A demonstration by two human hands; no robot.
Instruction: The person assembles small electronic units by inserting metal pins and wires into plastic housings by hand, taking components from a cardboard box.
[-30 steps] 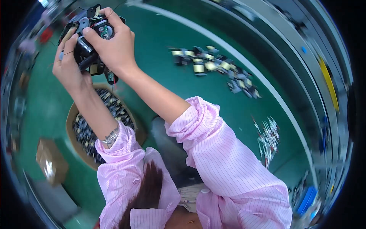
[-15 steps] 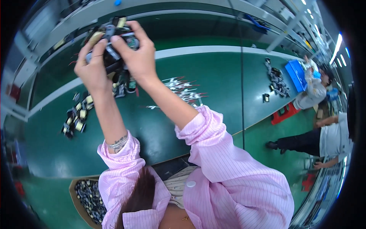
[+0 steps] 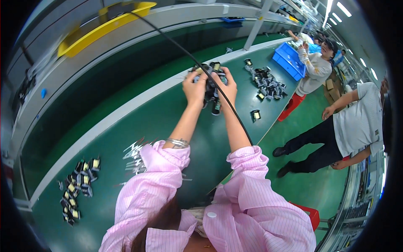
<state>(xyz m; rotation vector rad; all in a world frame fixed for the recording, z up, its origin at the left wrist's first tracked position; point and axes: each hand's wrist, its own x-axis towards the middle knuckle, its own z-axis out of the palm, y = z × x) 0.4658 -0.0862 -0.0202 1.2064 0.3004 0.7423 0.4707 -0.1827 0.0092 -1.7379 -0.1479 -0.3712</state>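
Over the green worktable, my left hand and my right hand are closed around a bunch of small black electrical parts. Some of these parts carry pale yellow blocks, and others hang below my fingers. Their exact kind is too small to tell. A pile of similar parts lies beyond my right hand, with one loose part nearer to me. Another such group sits at the far left. Thin white strips with red ends are scattered beside my left sleeve.
A black cable crosses in front of my right forearm. At the table's far right stands a blue bin, with a seated person behind it. Another person stands in the aisle. A yellow tray rests on the upper ledge.
My hands have carried the bunch of parts to the right along the table, toward the right-hand pile. The view has turned that way too, and the yellow tray has come into sight.
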